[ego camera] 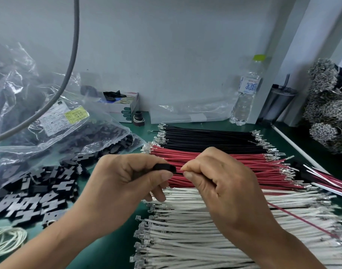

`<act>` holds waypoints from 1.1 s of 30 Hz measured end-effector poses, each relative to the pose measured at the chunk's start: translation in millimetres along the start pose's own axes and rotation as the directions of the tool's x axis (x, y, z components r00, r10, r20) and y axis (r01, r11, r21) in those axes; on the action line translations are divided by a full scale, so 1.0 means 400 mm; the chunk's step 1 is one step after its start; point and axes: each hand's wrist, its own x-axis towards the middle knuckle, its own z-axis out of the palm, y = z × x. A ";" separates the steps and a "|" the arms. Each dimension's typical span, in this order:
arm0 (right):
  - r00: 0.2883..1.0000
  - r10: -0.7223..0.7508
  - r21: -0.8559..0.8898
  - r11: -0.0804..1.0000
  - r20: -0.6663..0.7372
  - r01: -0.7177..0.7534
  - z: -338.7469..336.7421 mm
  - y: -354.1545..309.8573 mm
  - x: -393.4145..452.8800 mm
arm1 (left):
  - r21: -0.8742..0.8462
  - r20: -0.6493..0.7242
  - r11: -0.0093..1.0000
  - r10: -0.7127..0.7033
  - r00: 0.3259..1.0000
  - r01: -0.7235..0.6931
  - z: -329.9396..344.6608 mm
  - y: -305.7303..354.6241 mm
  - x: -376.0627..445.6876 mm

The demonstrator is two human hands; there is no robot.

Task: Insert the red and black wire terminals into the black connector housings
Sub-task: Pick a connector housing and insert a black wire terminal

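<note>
Now a housing (164, 168) is pinched in the left hand (125, 183), while a red wire (302, 220) is pinched at its mouth by the right hand (220, 183); seating is probably unfinished. Large red (224, 162) and black (205, 136) stacks remain unassembled.

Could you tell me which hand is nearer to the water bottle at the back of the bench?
Right. The right hand is in front of the water bottle, slightly to its left; the left hand is further left, gripping the black connector housing.
</note>
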 end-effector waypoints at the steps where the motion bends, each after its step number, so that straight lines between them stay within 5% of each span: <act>1: 1.000 -0.010 -0.041 0.999 -0.003 0.009 -0.011 0.003 0.004 | 0.006 0.012 1.000 -0.003 1.000 0.003 -0.003 -0.001 0.003; 5: 0.998 -0.058 -0.218 0.974 0.001 0.057 -0.043 -0.015 0.008 | 0.070 0.001 0.998 -0.003 1.000 0.003 -0.006 -0.013 0.013; 9: 0.923 0.001 -0.041 0.999 0.384 0.016 -0.013 -0.048 -0.020 | 0.034 -0.052 0.999 -0.027 0.998 0.029 -0.005 -0.021 0.011; 12: 0.873 0.055 0.005 0.998 0.484 -0.066 0.007 -0.039 -0.024 | 0.033 -0.048 0.999 -0.037 0.998 0.039 -0.006 -0.027 0.015; 18: 0.885 0.092 0.062 0.989 0.457 -0.135 0.007 -0.039 -0.024 | 0.009 -0.065 0.998 -0.054 0.996 0.055 -0.006 -0.034 0.013; 22: 0.958 0.172 0.219 0.950 0.228 -0.223 -0.032 -0.015 -0.004 | -0.095 -0.081 0.992 -0.087 0.993 0.079 -0.012 -0.026 0.014; 28: 0.998 0.063 -0.047 0.997 0.002 -0.063 -0.051 0.002 0.007 | -0.212 -0.073 0.970 -0.140 0.987 0.122 -0.016 -0.016 0.017; 33: 0.996 0.074 0.027 0.997 -0.049 -0.072 -0.044 0.004 0.003 | -0.259 -0.062 0.956 -0.156 0.986 0.135 -0.020 -0.013 0.020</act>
